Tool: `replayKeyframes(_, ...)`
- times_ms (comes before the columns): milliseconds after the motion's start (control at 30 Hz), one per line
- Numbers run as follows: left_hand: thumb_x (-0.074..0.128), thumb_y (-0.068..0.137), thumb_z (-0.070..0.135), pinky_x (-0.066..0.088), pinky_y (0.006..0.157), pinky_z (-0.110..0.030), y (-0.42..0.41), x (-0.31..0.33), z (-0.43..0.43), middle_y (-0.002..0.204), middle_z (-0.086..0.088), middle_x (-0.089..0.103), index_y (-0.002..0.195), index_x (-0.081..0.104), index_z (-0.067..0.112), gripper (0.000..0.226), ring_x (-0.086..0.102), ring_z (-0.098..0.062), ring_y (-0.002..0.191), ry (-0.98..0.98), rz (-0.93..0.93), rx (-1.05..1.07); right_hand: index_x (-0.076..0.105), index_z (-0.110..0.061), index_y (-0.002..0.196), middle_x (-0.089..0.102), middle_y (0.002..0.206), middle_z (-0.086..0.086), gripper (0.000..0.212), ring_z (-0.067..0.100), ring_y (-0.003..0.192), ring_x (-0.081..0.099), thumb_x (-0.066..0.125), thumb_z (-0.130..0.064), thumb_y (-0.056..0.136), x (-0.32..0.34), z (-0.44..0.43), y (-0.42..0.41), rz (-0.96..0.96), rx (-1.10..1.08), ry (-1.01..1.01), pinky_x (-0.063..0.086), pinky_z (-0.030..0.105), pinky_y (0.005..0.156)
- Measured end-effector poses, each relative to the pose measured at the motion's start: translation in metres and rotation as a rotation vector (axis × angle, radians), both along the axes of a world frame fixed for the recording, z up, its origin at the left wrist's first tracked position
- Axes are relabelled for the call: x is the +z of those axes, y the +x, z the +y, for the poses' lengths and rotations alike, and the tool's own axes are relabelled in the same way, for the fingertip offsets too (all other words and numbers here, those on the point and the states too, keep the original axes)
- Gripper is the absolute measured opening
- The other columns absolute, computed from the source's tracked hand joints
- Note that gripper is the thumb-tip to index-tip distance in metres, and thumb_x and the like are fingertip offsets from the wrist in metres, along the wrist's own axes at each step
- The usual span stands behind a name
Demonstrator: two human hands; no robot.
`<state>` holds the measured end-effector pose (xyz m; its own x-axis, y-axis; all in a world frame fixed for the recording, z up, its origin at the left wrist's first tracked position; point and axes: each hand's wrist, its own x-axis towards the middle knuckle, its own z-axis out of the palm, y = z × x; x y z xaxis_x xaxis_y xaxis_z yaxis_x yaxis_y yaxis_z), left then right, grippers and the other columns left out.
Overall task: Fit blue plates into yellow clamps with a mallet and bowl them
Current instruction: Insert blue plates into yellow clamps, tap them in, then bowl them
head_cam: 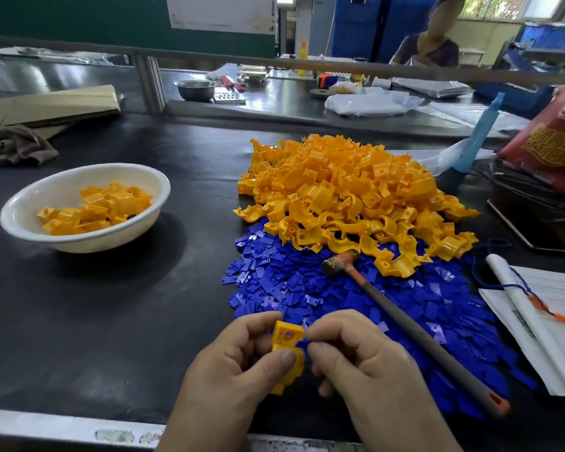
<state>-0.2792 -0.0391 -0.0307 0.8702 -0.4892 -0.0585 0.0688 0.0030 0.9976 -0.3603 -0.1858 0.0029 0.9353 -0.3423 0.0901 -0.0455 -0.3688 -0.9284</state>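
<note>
Yellow clamp (286, 340): held above table's front edge in L hand (242, 363), fingers curled round it, thumb on its lower part. R hand (356, 360): fingers curled, thumb + forefinger pinching blue plate (302, 344) against clamp's right side. Unheld mallet (405, 314) lies on loose blue plates (291, 282), head beside clamp pile (349, 190). White bowl (79, 236), left on black table (111, 321), contains more clamps.

Yellow clamp (287, 340) upright, blue plate (302, 343) against it; mallet (405, 319) atop plate pile (291, 282).
</note>
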Motion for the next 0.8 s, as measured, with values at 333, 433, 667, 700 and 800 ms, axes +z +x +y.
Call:
replayKeyframes(333,0.071,0.068,0.025,0.053,0.055,-0.02,-0.014,0.009,0.0,0.081,-0.011,0.075,0.088,0.076,0.025,0.021,0.07,-0.016,0.067,-0.119,0.042,0.026,0.064,-0.04,0.091,0.063,0.09,-0.016,0.022,0.002,0.088,0.06,0.073,-0.025,0.078,0.001,0.011,-0.004,-0.09,-0.061,-0.209,0.047,0.01,0.069)
replayKeyframes(433,0.07,0.067,0.023,0.052,0.054,-0.019,-0.016,0.013,0.0,0.08,-0.01,0.075,0.087,0.075,0.022,0.021,0.069,-0.014,0.066,-0.148,0.066,0.017,0.06,-0.049,0.096,0.064,0.094,-0.018,0.029,0.002,0.084,0.062,0.071,-0.028,0.078,0.001,0.01,-0.004,0.027,-0.047,0.024,0.052,0.014,0.069)
replayKeyframes(667,0.078,0.057,0.035,0.056,0.06,-0.029,-0.02,0.016,0.0,0.079,-0.015,0.073,0.087,0.075,0.022,0.034,0.068,-0.021,0.068,-0.137,0.104,0.013,0.072,-0.035,0.093,0.071,0.092,-0.007,0.021,0.012,0.085,0.068,0.067,-0.034,0.072,-0.004,0.008,-0.002,0.078,0.044,0.297,0.058,0.033,0.076)
replayKeyframes(700,0.076,0.053,0.04,0.056,0.062,-0.034,-0.021,0.016,0.001,0.08,-0.018,0.073,0.087,0.075,0.021,0.039,0.067,-0.024,0.068,-0.135,0.109,0.021,0.072,-0.034,0.093,0.072,0.092,-0.006,0.025,0.013,0.086,0.068,0.068,-0.035,0.069,-0.005,0.008,-0.002,0.079,0.042,0.32,0.058,0.035,0.078)
replayKeyframes(800,0.073,0.052,0.045,0.055,0.063,-0.036,-0.021,0.014,0.001,0.082,-0.019,0.072,0.087,0.075,0.022,0.042,0.066,-0.024,0.068,-0.124,0.105,0.035,0.073,-0.032,0.091,0.072,0.091,-0.003,0.024,0.015,0.085,0.069,0.069,-0.033,0.067,-0.007,0.009,-0.003,0.069,0.054,0.372,0.058,0.038,0.079)
